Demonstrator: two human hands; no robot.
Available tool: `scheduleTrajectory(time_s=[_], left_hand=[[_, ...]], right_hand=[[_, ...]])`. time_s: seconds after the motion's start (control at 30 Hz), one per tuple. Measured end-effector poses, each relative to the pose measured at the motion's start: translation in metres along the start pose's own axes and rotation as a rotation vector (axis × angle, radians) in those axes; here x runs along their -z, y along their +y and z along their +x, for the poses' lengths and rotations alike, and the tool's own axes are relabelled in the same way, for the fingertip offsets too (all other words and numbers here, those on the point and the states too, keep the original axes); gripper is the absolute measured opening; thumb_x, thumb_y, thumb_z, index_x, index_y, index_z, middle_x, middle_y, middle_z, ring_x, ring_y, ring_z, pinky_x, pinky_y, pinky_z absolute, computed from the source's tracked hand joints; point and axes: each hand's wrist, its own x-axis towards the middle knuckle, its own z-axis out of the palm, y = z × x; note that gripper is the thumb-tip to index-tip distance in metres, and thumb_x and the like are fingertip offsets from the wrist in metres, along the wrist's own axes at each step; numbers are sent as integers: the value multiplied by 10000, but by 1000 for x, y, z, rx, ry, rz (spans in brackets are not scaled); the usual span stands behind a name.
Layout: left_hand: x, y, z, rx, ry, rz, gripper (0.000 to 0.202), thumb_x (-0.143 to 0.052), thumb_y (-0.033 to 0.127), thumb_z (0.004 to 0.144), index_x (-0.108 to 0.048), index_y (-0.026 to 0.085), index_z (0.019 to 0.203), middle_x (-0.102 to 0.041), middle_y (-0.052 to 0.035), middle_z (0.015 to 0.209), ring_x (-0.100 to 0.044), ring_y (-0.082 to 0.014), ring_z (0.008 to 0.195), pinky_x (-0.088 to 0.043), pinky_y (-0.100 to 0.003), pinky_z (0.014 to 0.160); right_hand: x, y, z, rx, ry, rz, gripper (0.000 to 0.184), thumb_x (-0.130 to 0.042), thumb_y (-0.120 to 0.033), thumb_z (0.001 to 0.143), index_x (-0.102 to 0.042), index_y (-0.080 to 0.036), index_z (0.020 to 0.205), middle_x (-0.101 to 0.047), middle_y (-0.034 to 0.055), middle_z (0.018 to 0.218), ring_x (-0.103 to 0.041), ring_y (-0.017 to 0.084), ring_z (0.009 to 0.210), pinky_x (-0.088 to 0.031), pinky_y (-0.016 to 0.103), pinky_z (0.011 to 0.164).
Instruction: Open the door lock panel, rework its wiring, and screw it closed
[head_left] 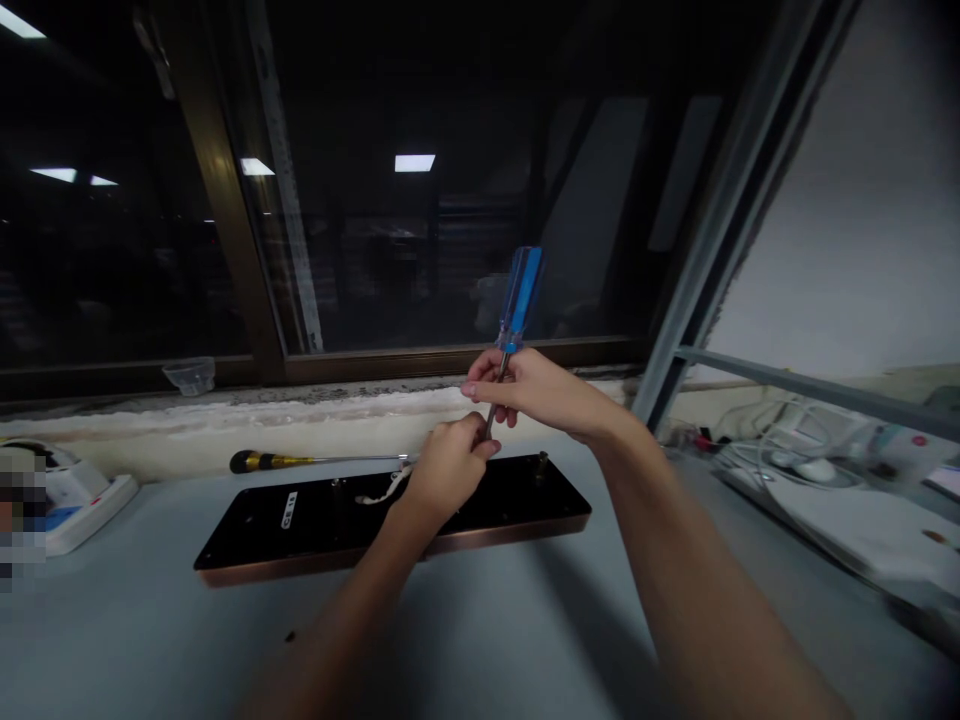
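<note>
A screwdriver (523,297) with a clear blue handle stands upright, slightly tilted, its handle above my right hand (536,385). My right thumb and fingers are closed around its metal shaft. My left hand (448,465) is closed at the shaft's lower end; whatever its fingertips pinch there is hidden. Beneath both hands lies a long black panel (300,545) with a copper-coloured edge and a white label (289,510). A short white cable (386,490) rests on the panel, partly covered by my left hand. A metal post (541,466) rises near its right end.
Behind the panel lies a second screwdriver (277,461) with a black and yellow handle. A clear plastic cup (190,376) sits on the window ledge. At the left is a white device (82,500). Cables (784,445) and white equipment lie beyond the metal frame (817,390) at right.
</note>
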Motion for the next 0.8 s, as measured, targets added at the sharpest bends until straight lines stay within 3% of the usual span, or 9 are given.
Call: scheduleTrajectory(time_s=[0.2,0.33,0.47,0.6,0.8], left_hand=[[4,-4,2,-61,-75,13,155,-435,155,781,-582,163,828,-654,-54,805,-592,-205,799,-422,-299,749],[7,-9,4,-66,-88,-76,192,-444,142,758,-564,161,907,-648,-53,888,-587,-186,830,-437,-283,761],[18,-5,4,-100,16,-133,329,-435,104,734,-535,168,1041,-569,-64,1090,-571,-154,845,-439,-282,805],[30,2,3,-107,60,-155,314,-432,116,746,-553,188,1027,-567,-43,1092,-569,-139,828,-429,-298,841],[25,0,2,-128,24,-126,285,-442,133,744,-570,177,995,-606,-47,1045,-574,-156,838,-449,-300,809]], right_hand=[[9,-2,-6,29,-116,116,124,-578,-227,712,-568,-126,783,-583,10,661,-547,94,580,-462,227,573],[5,-2,0,52,35,-75,186,-602,-292,670,-510,-148,596,-545,-11,509,-500,94,472,-388,211,462],[0,-1,4,7,226,-413,257,-567,-302,664,-451,-163,482,-428,-41,395,-397,75,406,-271,207,420],[0,1,5,37,229,-525,323,-475,-253,715,-378,-169,418,-324,-46,404,-325,68,425,-224,220,443],[-4,-2,4,-50,321,-657,505,-404,-512,781,-377,-189,393,-344,-11,401,-366,111,447,-228,252,474]])
